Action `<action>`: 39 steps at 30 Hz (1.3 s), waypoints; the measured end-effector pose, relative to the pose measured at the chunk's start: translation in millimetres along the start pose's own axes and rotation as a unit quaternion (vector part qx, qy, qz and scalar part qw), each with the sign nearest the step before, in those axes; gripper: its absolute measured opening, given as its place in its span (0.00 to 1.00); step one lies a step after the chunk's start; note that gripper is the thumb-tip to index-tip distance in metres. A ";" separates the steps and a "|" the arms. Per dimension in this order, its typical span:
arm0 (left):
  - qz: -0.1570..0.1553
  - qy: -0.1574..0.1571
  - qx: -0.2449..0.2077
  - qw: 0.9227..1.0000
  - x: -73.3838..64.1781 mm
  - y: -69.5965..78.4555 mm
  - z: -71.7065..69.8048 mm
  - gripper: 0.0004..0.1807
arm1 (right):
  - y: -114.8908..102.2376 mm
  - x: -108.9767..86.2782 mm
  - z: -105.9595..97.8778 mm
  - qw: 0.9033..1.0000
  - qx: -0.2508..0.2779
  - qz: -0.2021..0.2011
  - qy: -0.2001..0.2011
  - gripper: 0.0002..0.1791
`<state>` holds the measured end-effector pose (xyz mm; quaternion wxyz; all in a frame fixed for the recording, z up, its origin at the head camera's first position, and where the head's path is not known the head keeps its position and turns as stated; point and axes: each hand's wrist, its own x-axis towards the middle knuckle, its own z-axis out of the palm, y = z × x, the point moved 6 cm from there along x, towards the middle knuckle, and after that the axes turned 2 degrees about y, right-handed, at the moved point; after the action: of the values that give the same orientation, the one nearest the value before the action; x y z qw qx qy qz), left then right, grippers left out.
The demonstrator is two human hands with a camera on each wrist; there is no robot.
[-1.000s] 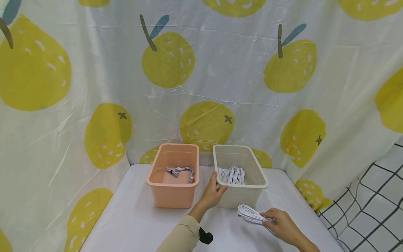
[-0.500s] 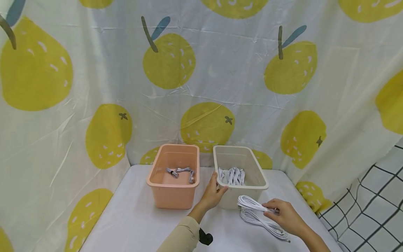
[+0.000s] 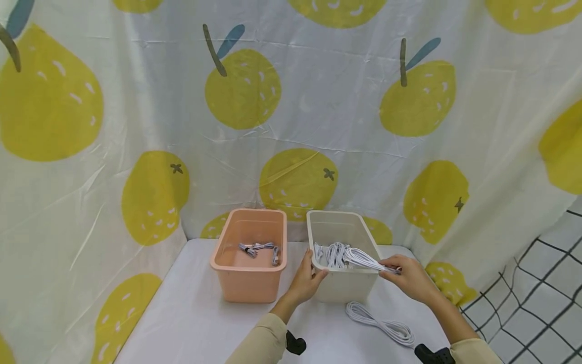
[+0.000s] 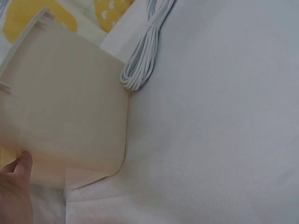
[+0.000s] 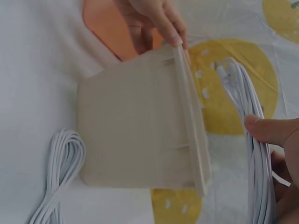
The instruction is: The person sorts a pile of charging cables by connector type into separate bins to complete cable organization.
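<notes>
My right hand pinches a folded bundle of white cable between thumb and fingers. The bundle's looped end hangs over the front of the cream bin, above more white cable bundles inside it. In the right wrist view, the held cable stands apart from the bin's rim. My left hand grips the bin's front left corner, thumb on the front wall and fingers along the side. Another white cable bundle lies on the white surface before the bin.
Left of the cream bin stands an orange bin with several short grey-white cables in it. A fruit-patterned curtain hangs behind both. Black wire grid borders the right side of the white surface.
My right hand has lifted one cable bundle off the surface and carried it up and forward to the cream bin's front rim. A second bundle stays on the surface. My left hand has not moved.
</notes>
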<state>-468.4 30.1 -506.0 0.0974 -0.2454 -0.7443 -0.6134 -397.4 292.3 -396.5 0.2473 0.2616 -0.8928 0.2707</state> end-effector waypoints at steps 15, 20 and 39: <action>0.004 0.005 0.008 1.000 2.5 -5.2 -2.2 0.45 | 7.9 59.3 22.0 0.997 0.002 0.072 -0.010 0.13; -0.005 0.001 0.001 1.000 1.5 -7.1 -0.1 0.45 | 5.1 74.2 27.9 0.998 -0.008 0.065 0.018 0.12; -0.006 0.001 0.005 1.000 3.1 -8.3 -1.9 0.45 | 18.6 122.5 69.6 0.965 0.010 0.259 0.028 0.16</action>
<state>-475.4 27.9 -511.3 0.0958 -0.2401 -0.7485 -0.6106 -520.2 222.1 -382.5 0.1907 0.0161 -0.9201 0.3417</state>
